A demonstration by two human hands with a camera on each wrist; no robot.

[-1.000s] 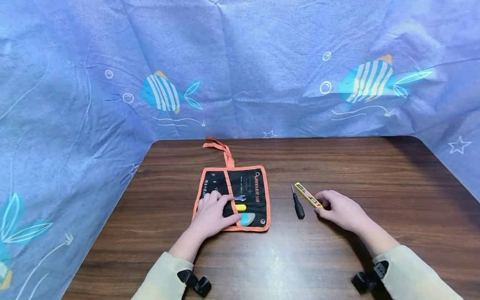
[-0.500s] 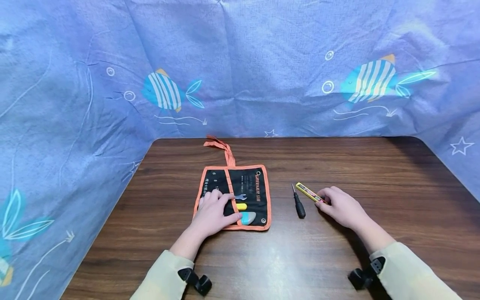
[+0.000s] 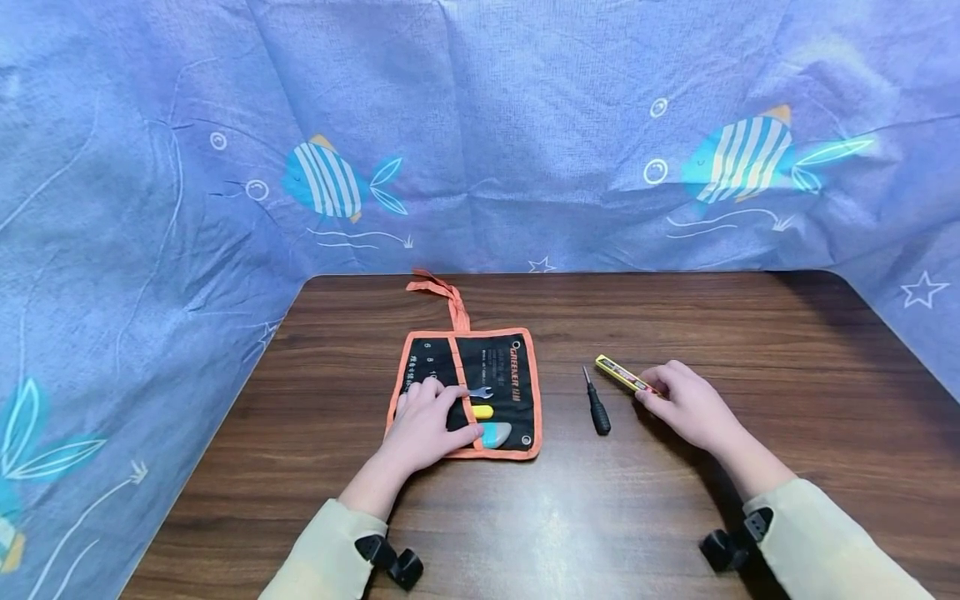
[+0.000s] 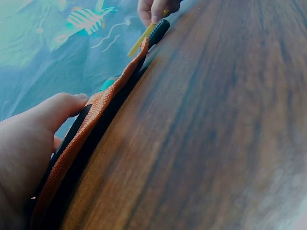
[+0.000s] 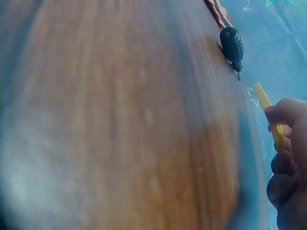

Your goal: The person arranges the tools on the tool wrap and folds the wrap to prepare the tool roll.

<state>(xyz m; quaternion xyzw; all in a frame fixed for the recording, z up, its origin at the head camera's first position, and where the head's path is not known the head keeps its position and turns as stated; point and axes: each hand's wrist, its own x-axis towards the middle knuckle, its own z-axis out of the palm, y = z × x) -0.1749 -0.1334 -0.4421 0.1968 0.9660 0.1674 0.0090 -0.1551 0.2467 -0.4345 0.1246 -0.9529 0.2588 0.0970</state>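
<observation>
My left hand (image 3: 422, 423) rests on a black tool pouch (image 3: 495, 354) with orange edging, its fingers spread over the pocket side. Near the thumb, a small open-end wrench (image 3: 481, 392), a yellow piece (image 3: 482, 412) and a teal-and-grey tool end (image 3: 495, 435) poke out of the pockets. My right hand (image 3: 692, 408) pinches the near end of a slim yellow stick-shaped case (image 3: 621, 372) with a printed label, thumb against fingers. In the right wrist view, the yellow case (image 5: 268, 112) points away from the hand. Just left of it lies a black-handled screwdriver (image 3: 598, 412).
A dark wood-grain table (image 3: 360, 325) bears everything. Orange ties (image 3: 456, 307) trail from the pouch toward the back edge. Blue cloth (image 3: 480, 150) printed with fish hangs behind and to the left.
My right hand has shifted slightly up and right, taking a grip on the yellow case, which has turned to a flatter angle. The left hand stays on the pouch.
</observation>
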